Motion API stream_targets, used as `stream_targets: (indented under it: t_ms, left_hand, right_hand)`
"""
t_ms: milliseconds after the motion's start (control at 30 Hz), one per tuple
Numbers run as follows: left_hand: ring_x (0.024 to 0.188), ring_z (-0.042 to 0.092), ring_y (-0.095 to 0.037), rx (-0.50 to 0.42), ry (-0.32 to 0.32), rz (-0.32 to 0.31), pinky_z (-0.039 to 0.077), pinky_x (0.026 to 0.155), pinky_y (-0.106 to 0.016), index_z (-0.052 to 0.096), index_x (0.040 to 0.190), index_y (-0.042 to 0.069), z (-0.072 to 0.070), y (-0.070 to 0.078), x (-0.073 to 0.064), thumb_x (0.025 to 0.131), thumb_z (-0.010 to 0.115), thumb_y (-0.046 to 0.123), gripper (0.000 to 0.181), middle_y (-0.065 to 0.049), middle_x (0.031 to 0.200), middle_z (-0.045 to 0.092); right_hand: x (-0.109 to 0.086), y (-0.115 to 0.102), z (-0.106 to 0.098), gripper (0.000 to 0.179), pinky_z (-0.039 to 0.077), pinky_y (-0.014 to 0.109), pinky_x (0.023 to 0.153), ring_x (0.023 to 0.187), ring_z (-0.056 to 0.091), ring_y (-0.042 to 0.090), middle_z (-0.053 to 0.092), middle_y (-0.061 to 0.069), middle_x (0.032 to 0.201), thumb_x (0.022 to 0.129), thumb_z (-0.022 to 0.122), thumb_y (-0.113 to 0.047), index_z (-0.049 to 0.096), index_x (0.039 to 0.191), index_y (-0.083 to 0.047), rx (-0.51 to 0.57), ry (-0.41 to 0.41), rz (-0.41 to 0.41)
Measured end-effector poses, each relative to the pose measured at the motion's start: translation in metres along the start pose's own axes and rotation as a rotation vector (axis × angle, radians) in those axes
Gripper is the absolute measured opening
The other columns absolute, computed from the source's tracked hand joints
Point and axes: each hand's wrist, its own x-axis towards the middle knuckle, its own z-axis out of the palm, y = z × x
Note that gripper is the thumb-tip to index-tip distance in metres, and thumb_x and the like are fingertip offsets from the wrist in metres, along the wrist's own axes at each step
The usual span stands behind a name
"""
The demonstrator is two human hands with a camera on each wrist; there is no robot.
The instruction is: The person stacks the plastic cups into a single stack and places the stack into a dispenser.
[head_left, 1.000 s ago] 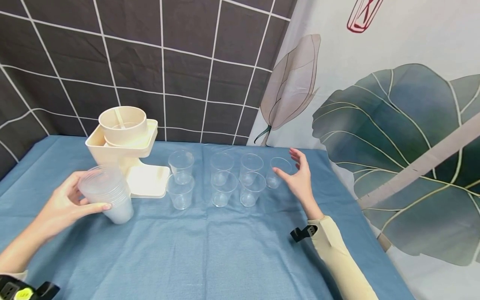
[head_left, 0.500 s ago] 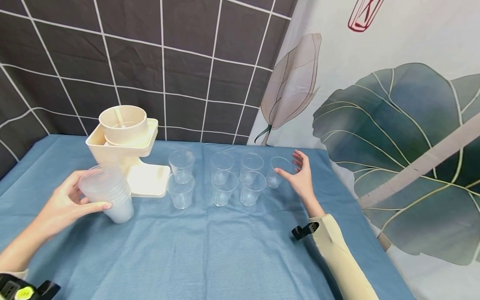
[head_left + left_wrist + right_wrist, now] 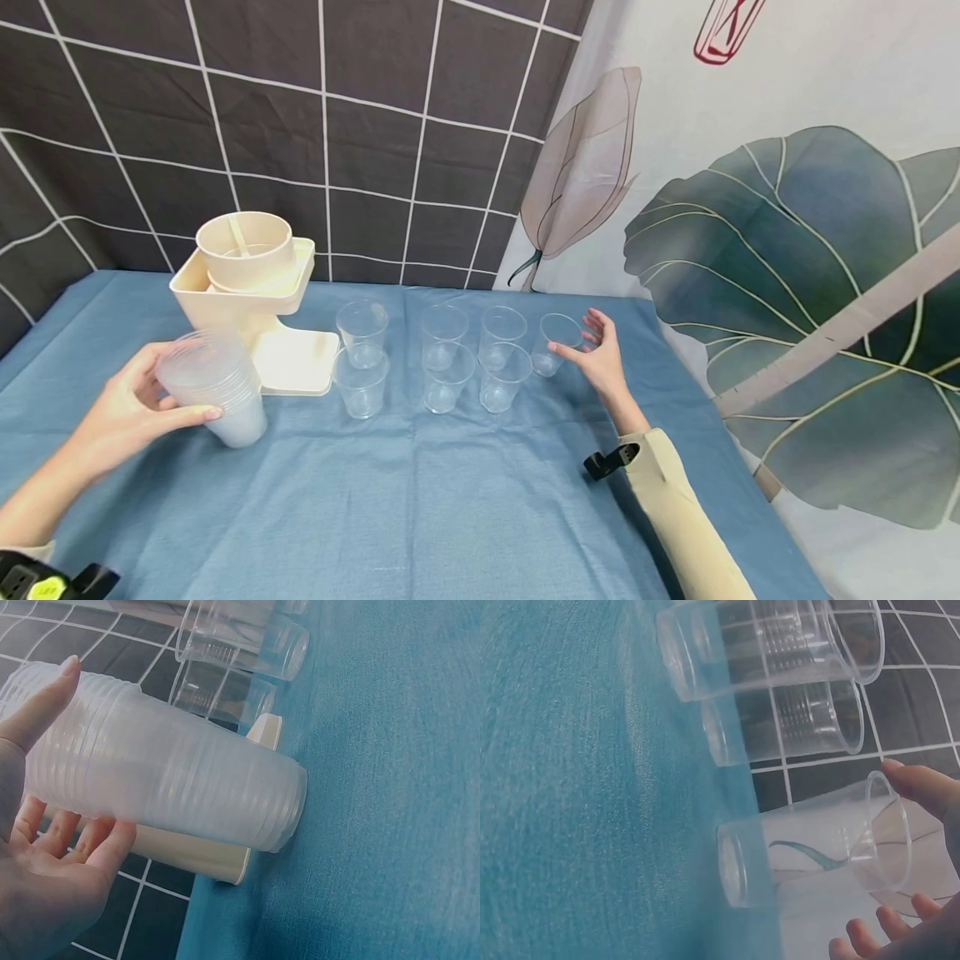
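My left hand [image 3: 146, 400] grips a stack of nested translucent plastic cups [image 3: 225, 400], thumb along the near side and fingers round the far side. In the left wrist view the stack's base [image 3: 289, 806] is close over the cloth. My right hand [image 3: 602, 362] is beside the rearmost right clear cup [image 3: 547, 364], its thumb and fingers spread to either side of it. In the right wrist view the thumb [image 3: 922, 784] is right by this cup's rim, while the fingertips [image 3: 892, 924] are apart from its wall. The cup stands upright on the cloth.
More clear cups stand in pairs, front and back, such as one at the front [image 3: 495, 396] and one at the left [image 3: 362, 400]. A cream dispenser-like stand [image 3: 292, 367] with a round top is behind the stack. Blue cloth [image 3: 390, 508] covers the table; patterned curtains hang behind.
My right hand has drawn slightly down and its fingers have come a little closer to the cup. The left hand and its stack have hardly moved.
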Motion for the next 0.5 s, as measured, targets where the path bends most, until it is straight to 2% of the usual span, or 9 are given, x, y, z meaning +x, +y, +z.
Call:
stream_targets:
  t_ms: [167,500]
  left_hand:
    - [0.102,0.052,0.016,0.040,0.001,-0.009,0.043,0.080,0.002,0.045,0.124,0.027,-0.0010,-0.0014,-0.0002,0.071,0.075,-0.014,0.073,0.022,0.119,0.050]
    - [0.102,0.054,0.014,0.014,0.000,0.015,0.044,0.081,0.001,0.047,0.124,0.024,0.0001,-0.0020,-0.0005,0.070,0.073,-0.017,0.072,0.021,0.120,0.051]
  right_hand:
    - [0.0003,0.0020,0.0008,0.094,0.030,0.048,0.116,0.139,0.032,0.034,0.025,0.014,0.155,0.081,0.077,-0.019,0.015,0.152,-0.014,0.000,-0.050,0.040]
    - [-0.0021,-0.0018,0.0045,0.093,0.032,0.051,0.114,0.137,0.033,0.037,0.025,0.017,0.155,0.082,0.076,-0.015,0.015,0.152,-0.009,-0.004,-0.109,0.093]
